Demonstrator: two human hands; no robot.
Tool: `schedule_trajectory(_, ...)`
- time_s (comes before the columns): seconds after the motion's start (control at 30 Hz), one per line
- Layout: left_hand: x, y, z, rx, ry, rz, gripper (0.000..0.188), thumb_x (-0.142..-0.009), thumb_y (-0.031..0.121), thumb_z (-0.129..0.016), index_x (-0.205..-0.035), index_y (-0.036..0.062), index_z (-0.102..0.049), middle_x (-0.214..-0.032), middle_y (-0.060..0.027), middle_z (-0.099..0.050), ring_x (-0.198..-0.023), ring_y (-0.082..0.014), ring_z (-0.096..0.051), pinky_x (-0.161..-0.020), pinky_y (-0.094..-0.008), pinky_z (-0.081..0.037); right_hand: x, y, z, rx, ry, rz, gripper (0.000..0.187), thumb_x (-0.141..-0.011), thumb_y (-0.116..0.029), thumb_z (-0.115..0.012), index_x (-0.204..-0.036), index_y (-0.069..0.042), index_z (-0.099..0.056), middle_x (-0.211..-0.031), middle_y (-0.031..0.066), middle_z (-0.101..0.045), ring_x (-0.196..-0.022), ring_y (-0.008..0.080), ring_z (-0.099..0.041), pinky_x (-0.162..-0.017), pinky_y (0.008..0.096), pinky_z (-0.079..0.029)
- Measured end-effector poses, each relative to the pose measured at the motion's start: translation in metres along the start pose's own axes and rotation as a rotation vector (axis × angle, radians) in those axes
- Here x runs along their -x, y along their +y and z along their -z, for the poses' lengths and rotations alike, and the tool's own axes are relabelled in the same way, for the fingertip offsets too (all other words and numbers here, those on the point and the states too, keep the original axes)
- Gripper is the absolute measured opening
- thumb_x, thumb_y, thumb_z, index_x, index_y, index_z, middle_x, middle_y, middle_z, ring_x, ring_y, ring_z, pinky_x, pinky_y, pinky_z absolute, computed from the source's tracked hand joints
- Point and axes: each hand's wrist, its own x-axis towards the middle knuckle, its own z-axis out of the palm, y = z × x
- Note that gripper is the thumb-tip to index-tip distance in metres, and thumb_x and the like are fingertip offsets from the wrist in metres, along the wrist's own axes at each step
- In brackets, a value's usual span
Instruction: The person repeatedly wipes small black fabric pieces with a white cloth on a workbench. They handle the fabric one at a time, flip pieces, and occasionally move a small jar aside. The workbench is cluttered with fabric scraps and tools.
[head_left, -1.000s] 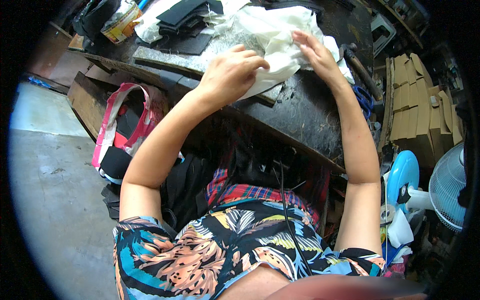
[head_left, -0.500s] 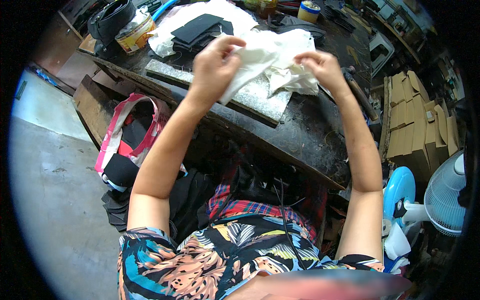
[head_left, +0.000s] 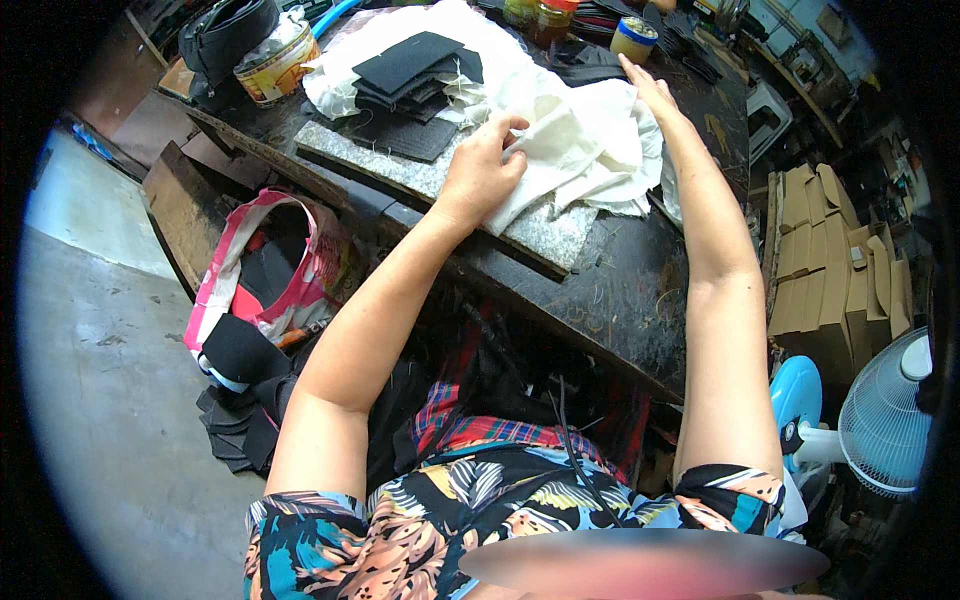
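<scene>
At ten o'clock from the crumpled white cloth (head_left: 590, 150) sit stacked black fabric pieces (head_left: 412, 66); a tug catching loose threads could topple them. At nine, the left hand (head_left: 484, 175) is half-curled at the cloth's edge; I cannot tell whether it pinches. The cloth partly covers a speckled slab (head_left: 553, 240). At one, a lidded jar (head_left: 634, 42) risks knocking by the outstretched right hand (head_left: 651, 90), fingers straight, nothing visibly held.

No text readable. Yellow-and-red printed tub (head_left: 275, 78), upper left of frame: print too small to read. Blue-lidded jar (head_left: 634, 42), top right of centre: nothing legible.
</scene>
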Motion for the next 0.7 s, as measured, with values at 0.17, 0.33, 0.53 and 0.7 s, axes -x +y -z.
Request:
schedule_trajectory(0.17,0.002,0.004,-0.002,-0.065,0.006,-0.043,0.034,-0.082,0.005,-0.059,-0.115,0.0045,-0.059,-0.1,-0.019,-0.066,-0.093,-0.0302,-0.066,-0.082,-0.0373,-0.052,0.008,-0.011,0.018,0.224,-0.038,-0.034,0.061,-0.087,-0.024,-0.057,-0.144,-0.035,-0.039,-0.143,0.0087,-0.045,-0.131,0.0334,-0.043,-0.106,0.0494,-0.038)
schedule_trajectory(0.33,0.003,0.007,-0.001,-0.05,0.002,-0.031,0.033,-0.081,0.006,-0.06,-0.114,0.0065,-0.057,-0.102,-0.0207,-0.067,-0.096,-0.0366,-0.065,-0.085,-0.0434,-0.051,0.003,-0.025,0.019,0.169,-0.006,-0.126,0.058,-0.088,-0.026,-0.056,-0.143,-0.028,-0.04,-0.138,0.0159,-0.05,-0.127,0.0363,-0.048,-0.103,0.0482,-0.041)
schedule_trajectory(0.53,0.002,0.006,0.001,-0.031,0.002,-0.038,0.032,-0.082,0.005,-0.06,-0.113,0.0046,-0.057,-0.104,-0.0197,-0.065,-0.098,-0.0348,-0.064,-0.087,-0.0424,-0.05,0.002,-0.031,0.019,0.244,0.005,-0.174,0.063,-0.086,-0.026,-0.058,-0.145,-0.025,-0.036,-0.118,0.0217,-0.064,-0.115,0.0353,-0.06,-0.094,0.0464,-0.049)
schedule_trajectory(0.7,0.001,0.005,0.001,-0.009,0.0,-0.037,0.029,-0.081,0.004,-0.06,-0.11,0.0032,-0.058,-0.101,-0.0201,-0.065,-0.095,-0.0354,-0.064,-0.085,-0.042,-0.05,0.022,-0.016,0.06,0.104,0.068,-0.149,0.062,-0.073,-0.026,-0.076,-0.132,-0.022,-0.057,-0.118,0.0137,-0.066,-0.107,0.0316,-0.064,-0.092,0.0437,-0.05)
